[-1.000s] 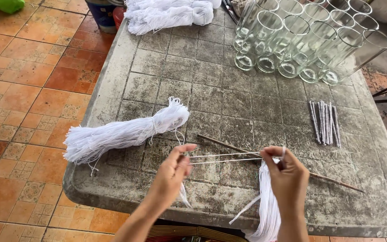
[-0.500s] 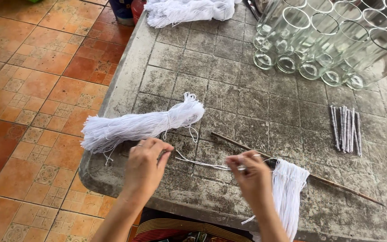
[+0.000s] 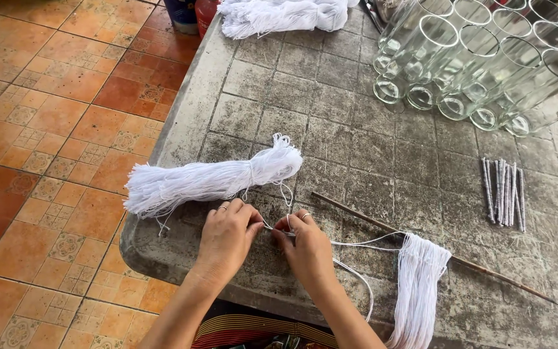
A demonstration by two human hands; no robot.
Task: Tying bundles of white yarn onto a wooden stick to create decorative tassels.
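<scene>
Craft workshop: string bundles [image 3: 208,181], glass tubes [image 3: 479,58], stone worktable [image 3: 330,84].

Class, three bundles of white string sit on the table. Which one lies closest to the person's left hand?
The loose white string bundle lying crosswise just beyond the left hand. The others are farther: one at the table's far edge, one draped over a thin stick by the right hand.

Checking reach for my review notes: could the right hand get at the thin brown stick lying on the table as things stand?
Probably yes: the thin brown stick lies just beside the right hand on the stone table, with only loose white strings crossing it.
</scene>
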